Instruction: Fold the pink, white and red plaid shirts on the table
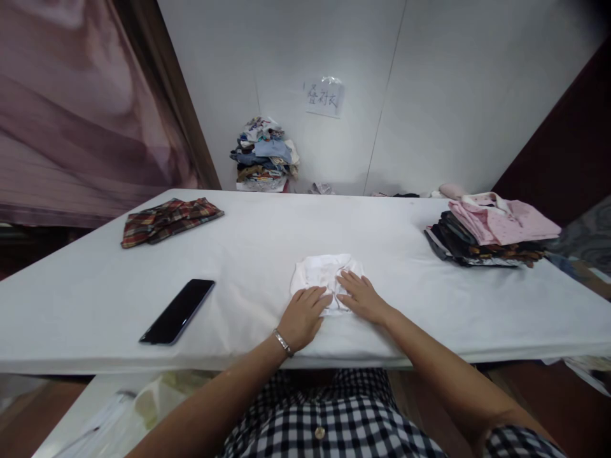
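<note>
A small white folded garment [317, 267] lies flat near the front edge of the table, in the middle. My left hand [305, 313] rests on its lower left part with the fingers stretched out and pointing right. My right hand [363, 296] lies flat on its right side, fingers spread and pointing up and left. Both hands press on the cloth from above, and neither grips it. Parts of the garment are hidden under my fingers.
A white-covered table [248, 254] stretches before me. A dark tablet [179, 312] lies at left, with a folded plaid garment [172, 219] behind it. Folded clothes [501, 222] are stacked at right, pink on top. Beyond the table's far edge stands a clothes heap [267, 156].
</note>
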`<state>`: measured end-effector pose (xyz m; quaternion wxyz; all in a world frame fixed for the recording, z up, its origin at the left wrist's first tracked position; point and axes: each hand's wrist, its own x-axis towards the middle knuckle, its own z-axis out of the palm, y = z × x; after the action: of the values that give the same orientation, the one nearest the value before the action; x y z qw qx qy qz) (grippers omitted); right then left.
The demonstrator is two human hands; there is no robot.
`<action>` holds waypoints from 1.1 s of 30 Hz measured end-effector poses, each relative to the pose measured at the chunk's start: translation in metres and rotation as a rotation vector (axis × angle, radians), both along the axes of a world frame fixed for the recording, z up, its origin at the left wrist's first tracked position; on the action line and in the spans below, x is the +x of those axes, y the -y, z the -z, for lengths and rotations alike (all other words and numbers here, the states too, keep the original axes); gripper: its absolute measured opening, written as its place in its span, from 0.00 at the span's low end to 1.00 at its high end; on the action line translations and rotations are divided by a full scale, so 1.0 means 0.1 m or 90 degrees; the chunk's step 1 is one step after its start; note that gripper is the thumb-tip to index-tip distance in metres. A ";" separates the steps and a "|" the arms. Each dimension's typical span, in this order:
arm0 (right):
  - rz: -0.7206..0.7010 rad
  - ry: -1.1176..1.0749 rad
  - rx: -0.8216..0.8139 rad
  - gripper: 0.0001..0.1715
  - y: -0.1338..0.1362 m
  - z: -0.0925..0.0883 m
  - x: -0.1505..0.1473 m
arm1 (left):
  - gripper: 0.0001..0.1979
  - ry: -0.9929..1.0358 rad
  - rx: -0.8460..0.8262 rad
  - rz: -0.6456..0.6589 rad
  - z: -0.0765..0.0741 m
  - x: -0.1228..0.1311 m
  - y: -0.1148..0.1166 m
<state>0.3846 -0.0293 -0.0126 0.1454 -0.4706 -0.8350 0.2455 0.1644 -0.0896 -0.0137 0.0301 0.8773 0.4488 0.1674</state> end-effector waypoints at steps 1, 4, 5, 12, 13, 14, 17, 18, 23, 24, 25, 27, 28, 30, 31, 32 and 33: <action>0.027 -0.045 0.025 0.33 0.06 -0.01 0.02 | 0.25 -0.008 0.012 -0.003 -0.01 0.01 0.00; 0.128 -0.257 0.081 0.23 0.36 -0.01 0.06 | 0.23 -0.050 -0.002 -0.006 -0.02 0.02 -0.05; 0.163 -0.342 0.044 0.20 0.49 -0.01 0.06 | 0.22 -0.063 -0.020 -0.007 -0.03 0.02 -0.07; 0.315 -0.796 -0.664 0.26 1.05 0.00 -0.04 | 0.28 0.001 -0.092 -0.025 -0.24 0.13 -0.11; 0.301 -0.834 -0.699 0.28 1.01 -0.01 -0.05 | 0.29 0.003 -0.091 -0.009 -0.26 0.16 -0.07; 0.281 -0.866 -0.718 0.29 0.95 -0.03 -0.07 | 0.29 -0.002 -0.088 0.010 -0.27 0.20 -0.03; 0.239 -0.921 -0.735 0.30 0.73 -0.05 -0.15 | 0.29 -0.044 -0.064 0.051 -0.24 0.28 0.09; 0.246 -0.924 -0.732 0.28 0.67 -0.05 -0.18 | 0.28 -0.058 -0.052 0.057 -0.22 0.29 0.12; 0.387 -0.936 -0.644 0.13 0.58 0.05 -0.39 | 0.27 -0.077 -0.017 0.055 -0.06 0.26 0.22; 0.406 -0.947 -0.626 0.12 0.58 0.07 -0.43 | 0.28 -0.068 -0.011 0.053 -0.02 0.25 0.23; 0.419 -0.957 -0.607 0.12 0.58 0.08 -0.45 | 0.28 -0.056 -0.003 0.054 0.00 0.23 0.24; 0.443 -0.969 -0.571 0.12 0.58 0.08 -0.49 | 0.29 -0.021 0.023 0.066 0.03 0.19 0.25; 0.455 -0.969 -0.555 0.12 0.58 0.07 -0.49 | 0.29 0.001 0.042 0.076 0.02 0.16 0.26; 0.471 -0.961 -0.529 0.13 0.57 0.02 -0.47 | 0.30 0.054 0.090 0.089 -0.04 0.10 0.27; 0.469 -0.955 -0.515 0.14 0.56 -0.01 -0.44 | 0.31 0.082 0.115 0.086 -0.07 0.06 0.27; 0.460 -0.952 -0.497 0.15 0.55 -0.03 -0.40 | 0.33 0.111 0.136 0.071 -0.10 0.01 0.27; 0.450 -0.951 -0.477 0.16 0.53 -0.06 -0.35 | 0.35 0.138 0.151 0.048 -0.10 -0.04 0.28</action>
<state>0.3496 -0.0826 -0.0063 0.5534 -0.4343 -0.1956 0.6833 0.1607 -0.1172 -0.0034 -0.0190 0.8676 0.3871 0.3116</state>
